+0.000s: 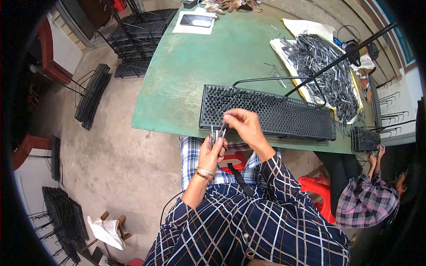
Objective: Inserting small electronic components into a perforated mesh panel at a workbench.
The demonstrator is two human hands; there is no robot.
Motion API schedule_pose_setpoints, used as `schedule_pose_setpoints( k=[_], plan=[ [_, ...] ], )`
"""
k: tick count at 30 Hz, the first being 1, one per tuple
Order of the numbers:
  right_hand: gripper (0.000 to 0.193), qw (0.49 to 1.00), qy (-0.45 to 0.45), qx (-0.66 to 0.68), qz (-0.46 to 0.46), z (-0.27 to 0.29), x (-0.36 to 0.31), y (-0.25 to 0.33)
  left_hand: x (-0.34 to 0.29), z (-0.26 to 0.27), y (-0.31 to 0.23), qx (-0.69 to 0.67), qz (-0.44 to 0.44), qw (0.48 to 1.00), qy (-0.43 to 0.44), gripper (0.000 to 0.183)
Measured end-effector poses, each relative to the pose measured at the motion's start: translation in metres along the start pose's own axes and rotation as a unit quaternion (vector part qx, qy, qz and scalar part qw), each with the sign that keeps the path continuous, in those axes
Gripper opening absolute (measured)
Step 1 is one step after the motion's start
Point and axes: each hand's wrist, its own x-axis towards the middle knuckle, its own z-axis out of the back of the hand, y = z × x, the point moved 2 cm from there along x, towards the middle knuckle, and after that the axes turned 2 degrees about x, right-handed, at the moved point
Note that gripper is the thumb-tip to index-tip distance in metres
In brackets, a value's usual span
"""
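My left hand [214, 150] is closed around a small bunch of thin dark and silvery metal pins [213, 133], their ends sticking up past the fingers. Just above and to its right, my right hand [246, 127] pinches one slim pin [223, 125] by its upper end. Beyond both hands, along the near table edge, lies a long black rack [279, 111] full of round holes. Pins seem to fill part of its left end. Bent black rods rise from the rack toward the upper right.
On the green table [177, 93], an open white-and-yellow sack [280, 55] bears a heap of loose pins [319, 66]. A phone [196, 21] lies on paper, near work gloves [233, 5]. At right, another person [368, 199] handles a black rack [366, 138]. More racks [92, 95] stand on the floor.
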Motion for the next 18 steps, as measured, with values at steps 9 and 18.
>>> schedule_pose_setpoints(
  k=[9,18],
  plan=[
    [0.016,0.936,-0.116,-0.236,0.232,-0.005,0.02,0.008,0.005,0.003,0.006,-0.038,0.076,0.996,-0.023,0.026],
    [0.015,0.9,-0.11,-0.296,0.301,-0.007,0.016,0.01,0.003,0.012,0.011,-0.029,0.066,0.996,0.046,0.028]
  ],
)
